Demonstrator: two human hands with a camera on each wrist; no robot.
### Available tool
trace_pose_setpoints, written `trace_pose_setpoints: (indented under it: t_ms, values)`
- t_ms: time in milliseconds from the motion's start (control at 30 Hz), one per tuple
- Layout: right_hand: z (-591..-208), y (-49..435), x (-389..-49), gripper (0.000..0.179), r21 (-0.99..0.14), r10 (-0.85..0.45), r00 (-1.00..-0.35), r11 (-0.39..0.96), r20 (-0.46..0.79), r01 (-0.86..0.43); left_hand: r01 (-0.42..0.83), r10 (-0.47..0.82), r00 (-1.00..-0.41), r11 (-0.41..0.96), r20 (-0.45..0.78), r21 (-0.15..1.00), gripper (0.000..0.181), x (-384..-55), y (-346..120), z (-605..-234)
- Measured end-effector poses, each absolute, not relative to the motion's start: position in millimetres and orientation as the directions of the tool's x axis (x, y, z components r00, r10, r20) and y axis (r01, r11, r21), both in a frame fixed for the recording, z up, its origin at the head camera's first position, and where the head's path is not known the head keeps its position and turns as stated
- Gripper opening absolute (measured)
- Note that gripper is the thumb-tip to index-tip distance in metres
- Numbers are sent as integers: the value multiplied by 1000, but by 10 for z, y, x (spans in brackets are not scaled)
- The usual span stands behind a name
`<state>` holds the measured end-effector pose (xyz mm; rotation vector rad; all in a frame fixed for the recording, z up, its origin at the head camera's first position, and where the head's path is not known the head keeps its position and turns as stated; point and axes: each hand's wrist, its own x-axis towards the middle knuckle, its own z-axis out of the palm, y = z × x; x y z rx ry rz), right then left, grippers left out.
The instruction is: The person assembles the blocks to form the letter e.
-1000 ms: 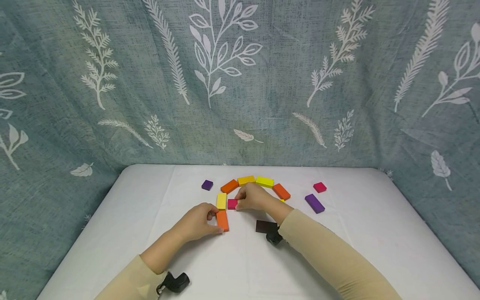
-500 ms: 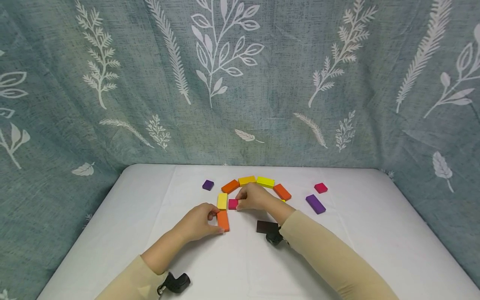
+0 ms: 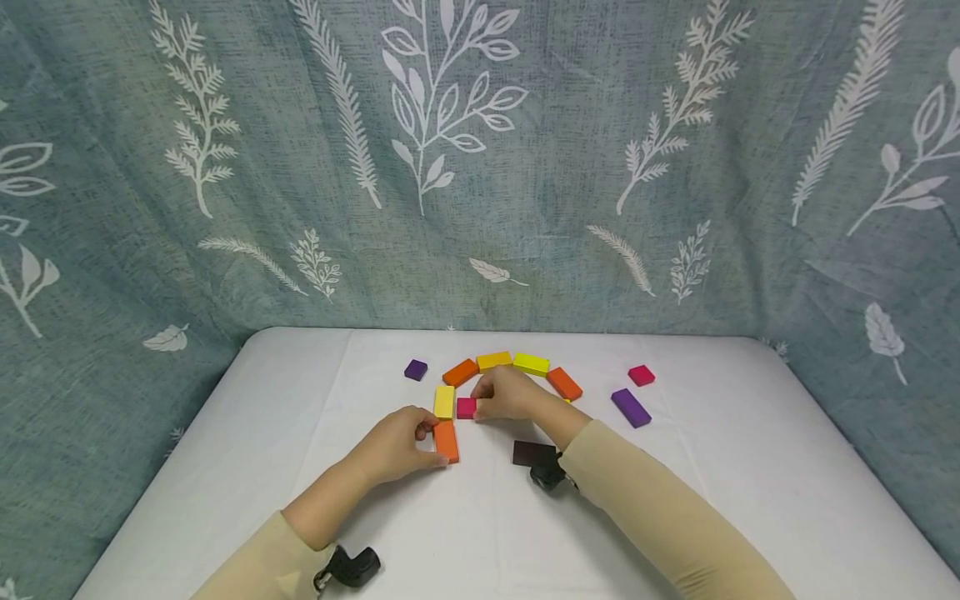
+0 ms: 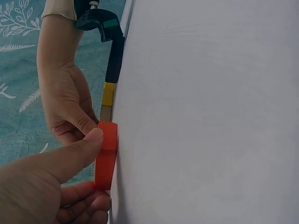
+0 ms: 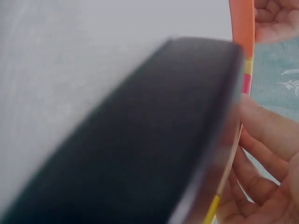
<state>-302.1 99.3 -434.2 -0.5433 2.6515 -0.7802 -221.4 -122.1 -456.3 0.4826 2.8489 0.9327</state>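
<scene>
My left hand [image 3: 397, 446] pinches an orange block [image 3: 446, 442] between thumb and fingers; the left wrist view shows the thumb on one end of that orange block [image 4: 107, 156]. A yellow block [image 3: 444, 402] continues the line at its far end. My right hand [image 3: 510, 394] holds a small pinkish-red block [image 3: 466, 408] beside the yellow one, partly hidden by the fingers. In the right wrist view the thumb lies at this red block [image 5: 246, 83]. A dark brown block [image 3: 533, 453] lies below the right wrist.
Beyond the hands, an orange block [image 3: 461, 372], an amber block [image 3: 493, 361], a lemon-yellow block [image 3: 531, 364] and another orange block [image 3: 564, 383] form an arch. Small purple block [image 3: 416, 370] lies left; red block [image 3: 641, 376] and long purple block [image 3: 631, 408] lie right on the white table [image 3: 720, 500].
</scene>
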Motion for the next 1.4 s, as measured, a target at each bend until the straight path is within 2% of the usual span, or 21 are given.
trace_pose_setpoints:
  t_ms: [400,600,967,1200,1400]
  values:
    - [-4287,1068,-2994,27,-579,-471,-861,763,-194,-287,261,332,-943,749,-4,609,42,-2231,-1251,-4592]
    - [-4186,1193,-2954,29,-590,-471,-858,758,-203,-276,253,329,-944,750,-12,611,43,-2230,-1252,-4583]
    - [-4079,1599,-2702,19,-615,-584,-789,698,-192,-367,218,303,-952,753,-34,621,43,-2231,-1234,-4581]
    - [-4201,1788,-2526,18,-609,-554,-789,731,-265,-308,218,305,-952,752,-35,622,45,-2232,-1246,-4588]
    - [-4285,1857,-2451,23,-611,-568,-780,724,-264,-320,219,302,-953,756,-31,617,46,-2234,-1243,-4599]
